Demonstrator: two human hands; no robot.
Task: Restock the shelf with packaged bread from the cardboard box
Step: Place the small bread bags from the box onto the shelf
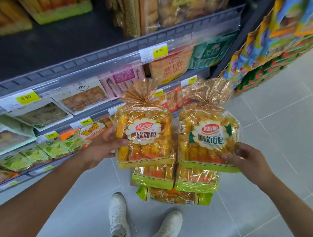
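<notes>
Risk of a drop
Left hand (103,145) clamps the left bread bag (143,136), right hand (250,160) the right bread bag (208,138), by slick film edges; either could slip.

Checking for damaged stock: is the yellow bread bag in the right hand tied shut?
Tied shut. The clear yellow bread bag in the right hand has its golden neck cinched tight, the film fanning out above.

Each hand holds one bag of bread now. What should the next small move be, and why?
Probably the left hand should lift its clear-wrapped yellow bread bag to the bare dark shelf board, beside the similar green-bottomed packs. The right hand grips a second such bag, which could follow.
</notes>
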